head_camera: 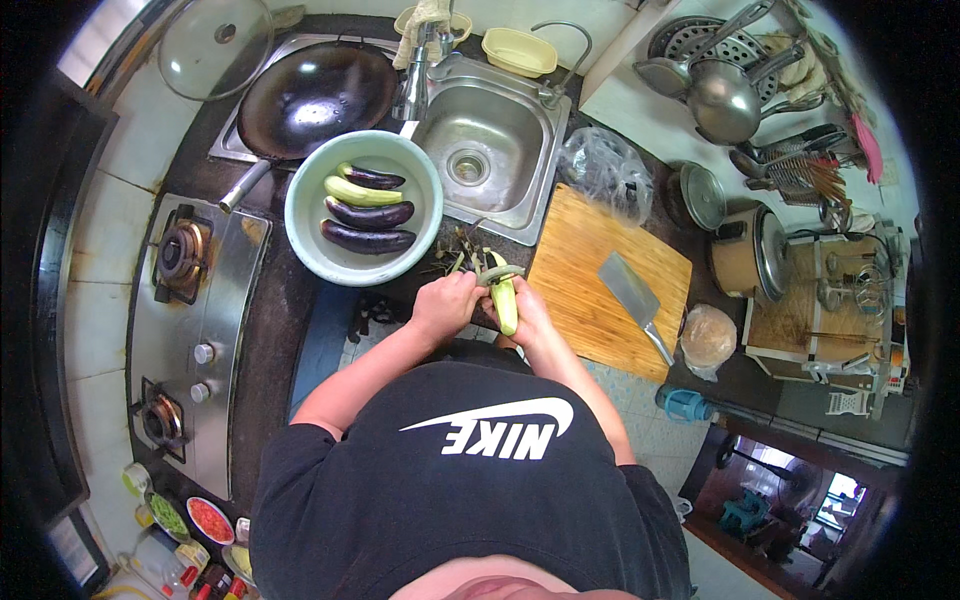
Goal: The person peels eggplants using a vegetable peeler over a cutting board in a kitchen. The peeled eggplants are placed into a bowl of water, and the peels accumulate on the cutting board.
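My right hand grips a mostly peeled eggplant, pale green and tilted over the counter's front edge. Against its upper part lies a grey-green peeler, with my left hand closed on its near end; the fingers partly cover it. Dark peel scraps lie on the counter just beyond both hands. To the left stands a pale round basin holding several eggplants. One of them, a light-green eggplant, is largely peeled, while a dark purple eggplant below it keeps its skin.
A wooden cutting board with a cleaver lies to my right. Behind are a steel sink, a wok and a clear plastic bag. The gas stove is left, with a bowl of chopped red pieces nearer.
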`<state>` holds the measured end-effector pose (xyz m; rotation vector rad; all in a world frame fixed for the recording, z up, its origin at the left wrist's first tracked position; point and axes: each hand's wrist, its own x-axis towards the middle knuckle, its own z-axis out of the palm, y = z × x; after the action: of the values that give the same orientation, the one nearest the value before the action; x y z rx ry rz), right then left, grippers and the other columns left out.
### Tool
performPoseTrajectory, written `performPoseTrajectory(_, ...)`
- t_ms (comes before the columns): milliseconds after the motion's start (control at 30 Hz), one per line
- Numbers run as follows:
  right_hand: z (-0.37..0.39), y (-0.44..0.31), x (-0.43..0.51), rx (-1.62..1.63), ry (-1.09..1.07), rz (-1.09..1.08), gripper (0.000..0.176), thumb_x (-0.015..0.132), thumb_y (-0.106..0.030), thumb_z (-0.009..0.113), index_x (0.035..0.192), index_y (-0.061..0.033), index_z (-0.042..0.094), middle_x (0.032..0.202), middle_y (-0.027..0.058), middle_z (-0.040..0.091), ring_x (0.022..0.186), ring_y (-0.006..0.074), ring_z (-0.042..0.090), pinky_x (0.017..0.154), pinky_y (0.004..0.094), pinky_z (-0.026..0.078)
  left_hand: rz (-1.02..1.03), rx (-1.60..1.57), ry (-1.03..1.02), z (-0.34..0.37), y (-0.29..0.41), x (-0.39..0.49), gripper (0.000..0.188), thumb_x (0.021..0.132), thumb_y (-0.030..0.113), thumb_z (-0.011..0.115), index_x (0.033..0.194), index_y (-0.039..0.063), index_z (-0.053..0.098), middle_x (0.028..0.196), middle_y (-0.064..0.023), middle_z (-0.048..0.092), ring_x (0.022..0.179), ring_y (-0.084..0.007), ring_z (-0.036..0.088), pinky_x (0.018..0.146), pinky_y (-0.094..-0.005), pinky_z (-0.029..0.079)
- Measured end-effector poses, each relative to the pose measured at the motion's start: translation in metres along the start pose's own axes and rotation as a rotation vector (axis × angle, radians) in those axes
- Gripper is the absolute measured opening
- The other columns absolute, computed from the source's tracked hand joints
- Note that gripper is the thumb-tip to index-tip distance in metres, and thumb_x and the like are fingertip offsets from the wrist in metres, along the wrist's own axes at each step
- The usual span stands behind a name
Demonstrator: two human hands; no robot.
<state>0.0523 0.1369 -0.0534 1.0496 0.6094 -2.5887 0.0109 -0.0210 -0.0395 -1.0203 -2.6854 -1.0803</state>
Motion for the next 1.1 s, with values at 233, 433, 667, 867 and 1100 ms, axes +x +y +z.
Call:
performPoseTrajectory(233,0.013,-0.002,-0.016,-0.097,0.076,-0.064,0.027,0.095,-0.023,0.038,0.093,-0.0027,0.056,0.073,0.0101,0.060,0.056,0.0210,0.058,0.049,0.0297,0.051,0.020,-0.028,0.010,-0.002,0.004,0.000,0.020,0.082,0.024,0.059,0.075,0.008,0.050,0.066,-0.0096,0.054,0.058,-0.0291,0.058,0.049,-0.0391,0.046)
performPoseTrajectory(433,0.007,-0.001,-0.014,-0.085,0.042,-0.105,0.029,0.096,-0.028,0.038,0.095,-0.0044,0.055,0.073,0.0091,0.060,0.056,0.0202,0.058,0.049,0.0287,0.050,0.048,-0.059,0.013,-0.002,0.011,0.009,0.018,0.083,0.021,0.058,0.077,0.007,0.049,0.069,-0.0103,0.054,0.062,-0.0303,0.058,0.051,-0.0398,0.046)
performPoseTrajectory(667,0.018,-0.004,-0.038,-0.176,0.038,-0.121,0.036,0.098,-0.033,0.035,0.102,-0.0023,0.055,0.076,0.0117,0.061,0.060,0.0197,0.060,0.051,0.0286,0.052,-0.038,0.007,0.009,0.000,-0.004,0.006,0.015,0.084,0.020,0.057,0.082,0.006,0.052,0.070,-0.0105,0.055,0.063,-0.0308,0.058,0.052,-0.0408,0.046)
performPoseTrajectory(867,0.006,-0.005,-0.035,-0.285,0.041,-0.143,0.037,0.098,-0.033,0.037,0.105,-0.0015,0.054,0.080,0.0128,0.062,0.065,0.0198,0.061,0.054,0.0280,0.053,-0.030,-0.059,0.006,0.002,0.001,0.008,0.016,0.086,0.021,0.055,0.082,0.006,0.051,0.072,-0.0120,0.057,0.064,-0.0320,0.059,0.054,-0.0416,0.047)
performPoseTrajectory(1100,-0.020,-0.004,-0.034,-0.215,-0.071,-0.097,0.039,0.097,-0.032,0.038,0.114,0.0005,0.053,0.089,0.0114,0.061,0.070,0.0202,0.062,0.056,0.0279,0.055,-0.147,-0.052,-0.103,0.011,-0.014,0.000,0.021,0.089,0.024,0.048,0.085,0.004,0.052,0.077,-0.0156,0.058,0.071,-0.0353,0.059,0.060,-0.0451,0.047)
